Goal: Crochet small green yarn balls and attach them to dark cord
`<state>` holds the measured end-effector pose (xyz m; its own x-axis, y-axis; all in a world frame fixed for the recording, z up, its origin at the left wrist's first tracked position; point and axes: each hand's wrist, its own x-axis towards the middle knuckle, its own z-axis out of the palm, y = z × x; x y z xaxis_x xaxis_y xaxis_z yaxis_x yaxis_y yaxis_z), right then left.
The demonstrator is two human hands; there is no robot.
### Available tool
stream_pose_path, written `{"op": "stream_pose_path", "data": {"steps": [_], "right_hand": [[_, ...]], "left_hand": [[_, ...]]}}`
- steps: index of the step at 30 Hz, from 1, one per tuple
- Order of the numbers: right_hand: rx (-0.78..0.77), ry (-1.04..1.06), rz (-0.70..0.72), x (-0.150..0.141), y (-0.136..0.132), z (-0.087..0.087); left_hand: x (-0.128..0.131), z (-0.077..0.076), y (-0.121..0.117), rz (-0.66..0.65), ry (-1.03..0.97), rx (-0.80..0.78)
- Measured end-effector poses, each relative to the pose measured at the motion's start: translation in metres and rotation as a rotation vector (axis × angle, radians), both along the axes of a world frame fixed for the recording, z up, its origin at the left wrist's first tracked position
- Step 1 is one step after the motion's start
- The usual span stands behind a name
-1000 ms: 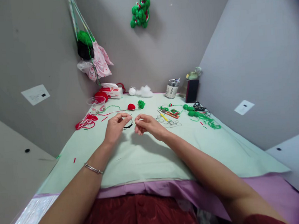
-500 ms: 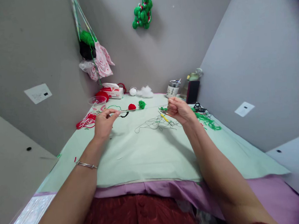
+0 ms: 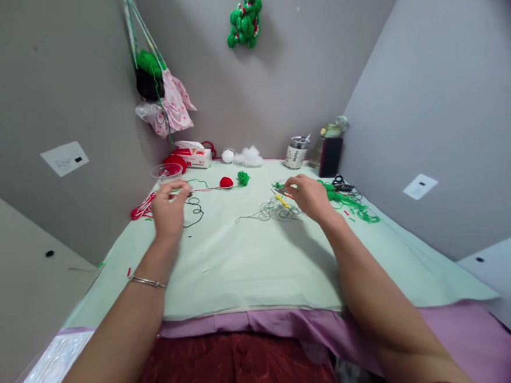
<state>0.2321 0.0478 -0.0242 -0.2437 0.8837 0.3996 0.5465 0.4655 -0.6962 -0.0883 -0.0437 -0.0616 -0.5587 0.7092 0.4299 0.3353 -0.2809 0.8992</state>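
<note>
My left hand (image 3: 168,208) is closed in a pinch above the left side of the table, its thumb and forefinger together. A thin black yarn (image 3: 198,212) starts by those fingertips and trails in loose loops on the table. My right hand (image 3: 309,197) has its fingers pressed together over the right side, beside a yellow-handled tool (image 3: 281,201). A small orange-handled metal tool (image 3: 285,194) lies against its fingertips, partly hidden. Whatever the right fingers pinch cannot be made out. Below them spreads a tangle of thin dark thread (image 3: 268,212).
Red (image 3: 226,182) and green yarn balls (image 3: 243,178) sit mid-table. Behind are a tissue box (image 3: 198,158), white stuffing (image 3: 248,157), a pen tin (image 3: 296,153) and a phone (image 3: 330,157). Black scissors (image 3: 342,184) and green yarn strands (image 3: 362,209) lie right; a clear tub (image 3: 167,171) stands left.
My left hand has moved left, and the black yarn now lies in looser loops near it. My right hand has turned from a raised fist to fingers pointing down-left beside the tools.
</note>
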Motion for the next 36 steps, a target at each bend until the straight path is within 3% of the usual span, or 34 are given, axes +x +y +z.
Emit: {"op": "stream_pose_path", "data": {"steps": [2, 6, 12, 17, 36], "right_hand": [[0.036, 0.055, 0.049, -0.012, -0.009, 0.001], [-0.055, 0.25, 0.241, -0.04, -0.029, 0.001], [-0.326, 0.382, 0.345, -0.068, -0.054, -0.004], [-0.356, 0.318, 0.372, -0.076, -0.062, -0.004], [-0.189, 0.189, 0.349, -0.083, -0.068, -0.009]], "left_hand": [[0.021, -0.002, -0.004, -0.098, 0.051, 0.016], [0.053, -0.006, -0.014, -0.344, -0.009, -0.055], [0.068, -0.005, -0.026, -0.501, -0.066, -0.13], [0.071, -0.002, -0.028, -0.526, -0.06, -0.148], [0.072, -0.005, -0.027, -0.545, -0.034, -0.15]]}}
